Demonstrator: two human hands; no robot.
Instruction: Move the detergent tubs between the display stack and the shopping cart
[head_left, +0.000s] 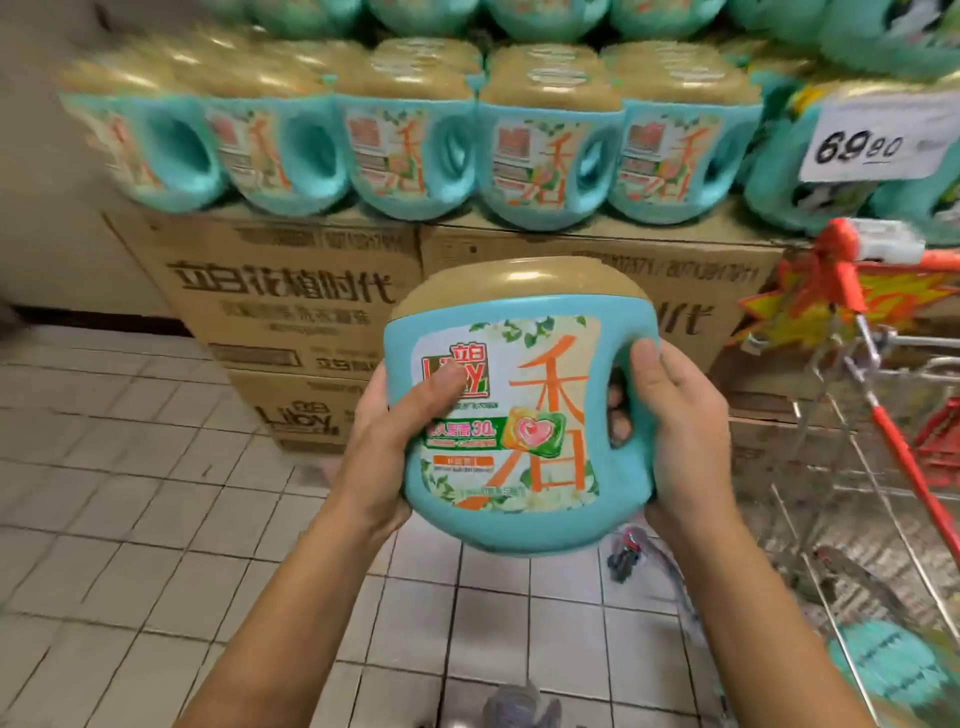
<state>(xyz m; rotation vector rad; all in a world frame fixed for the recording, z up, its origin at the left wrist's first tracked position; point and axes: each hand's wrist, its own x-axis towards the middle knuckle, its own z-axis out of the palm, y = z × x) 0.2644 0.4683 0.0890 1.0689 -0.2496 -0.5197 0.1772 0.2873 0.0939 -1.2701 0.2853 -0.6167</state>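
Stack (415, 150) ahead, cart (883, 415) right, the tub (514, 415) mid-air between them, left hand (384, 441) clasping its side, right hand (680, 431) hooked through the handle: mid-carry, direction unclear, next likely a level two-handed set-down.

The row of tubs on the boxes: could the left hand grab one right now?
Probably not yet. The left hand and the right hand both grip a tub in front of the row of tubs. Nothing else blocks the way, so a freed hand could likely reach.
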